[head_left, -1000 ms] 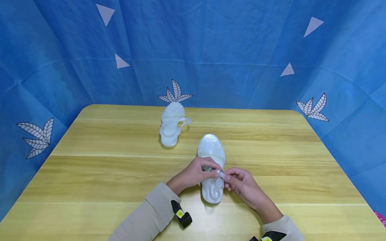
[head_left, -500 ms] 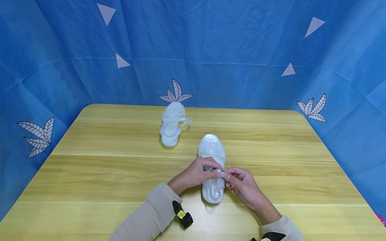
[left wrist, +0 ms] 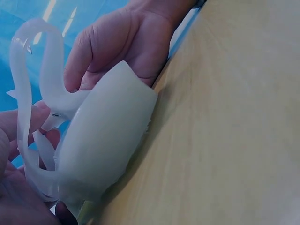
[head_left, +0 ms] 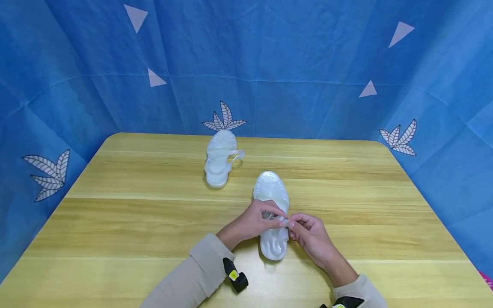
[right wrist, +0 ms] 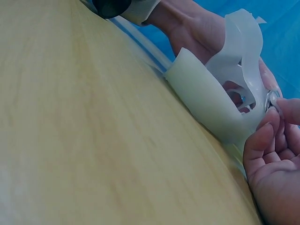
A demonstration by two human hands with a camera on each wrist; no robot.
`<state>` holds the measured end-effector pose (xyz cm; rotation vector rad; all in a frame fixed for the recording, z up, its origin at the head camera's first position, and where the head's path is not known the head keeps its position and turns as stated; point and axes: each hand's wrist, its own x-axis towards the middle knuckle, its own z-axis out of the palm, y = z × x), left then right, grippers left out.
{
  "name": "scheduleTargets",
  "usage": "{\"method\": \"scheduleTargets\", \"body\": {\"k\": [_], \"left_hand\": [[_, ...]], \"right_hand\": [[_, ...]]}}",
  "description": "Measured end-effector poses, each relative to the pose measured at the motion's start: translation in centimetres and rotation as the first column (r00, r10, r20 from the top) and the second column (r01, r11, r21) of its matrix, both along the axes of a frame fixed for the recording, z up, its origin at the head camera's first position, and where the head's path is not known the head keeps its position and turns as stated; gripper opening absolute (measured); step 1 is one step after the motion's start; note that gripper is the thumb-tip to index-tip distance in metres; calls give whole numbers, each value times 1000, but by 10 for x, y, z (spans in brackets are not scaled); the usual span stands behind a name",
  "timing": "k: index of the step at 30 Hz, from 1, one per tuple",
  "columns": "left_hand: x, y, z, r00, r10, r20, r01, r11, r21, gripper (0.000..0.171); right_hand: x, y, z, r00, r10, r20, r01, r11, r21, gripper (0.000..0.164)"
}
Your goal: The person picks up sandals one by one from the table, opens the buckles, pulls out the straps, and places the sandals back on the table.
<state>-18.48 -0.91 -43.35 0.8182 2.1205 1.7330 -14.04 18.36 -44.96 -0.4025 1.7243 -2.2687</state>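
Note:
A translucent white jelly sandal (head_left: pixel 271 185) lies on the table, toe away from me and heel toward me. My left hand (head_left: pixel 252 220) reaches over it from the left, thumb and fingers pinching the ankle strap beside the buckle. From the right, my right hand (head_left: pixel 312 241) pinches the strap's end at the metal buckle (right wrist: pixel 271 99), its fingertips close to the left ones. Seen from the left wrist, the heel strap (left wrist: pixel 21 93) loops up above the sole. Fingertips partly hide the buckle, so how the strap passes through it cannot be made out.
A second white sandal (head_left: pixel 217 167) stands farther back to the left, its strap sticking out to the right. The wood-grain table (head_left: pixel 115 239) ends at a blue patterned cloth (head_left: pixel 254 51) behind and at both sides.
The left hand and the sandal's heel have shifted slightly to the right. Less of the strap shows between the two hands, whose fingertips are now closer together.

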Motion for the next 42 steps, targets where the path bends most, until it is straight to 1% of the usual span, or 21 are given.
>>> {"method": "scheduleTargets", "body": {"k": [6,14,18,22,29,33,35,37,42], "left_hand": [[0,2,-1,1000,11,-10,-11,1000,1,16],[1,2,0,1000,28,-6,-28,1000,-4,16],[2,2,1,999,31,-11,-31,1000,-4,16],[2,3,2,999,35,-15,-35,999,-3,15],[1,3,2,999,44,4,-44,999,-17,14],[1,3,2,999,48,16,-48,999,-24,14],[1,2,2,999,41,19,-41,999,-23,14],[1,1,1,999,34,21,-34,999,-26,14],[1,-1,0,1000,17,24,-16,999,-39,16]], "right_hand": [[0,-1,0,999,-36,-5,36,999,-9,18],[2,-5,0,994,-102,23,102,995,9,17],[3,-8,-1,991,-132,22,132,991,15,18],[4,-9,-1,990,-142,12,142,990,7,19],[3,-11,-1,985,-163,51,162,986,28,18],[3,-12,-1,983,-176,60,174,984,32,19],[3,-11,0,983,-169,69,167,985,35,18],[3,-9,2,987,-138,86,135,990,39,15],[1,3,5,994,9,108,-14,999,47,9]]}}
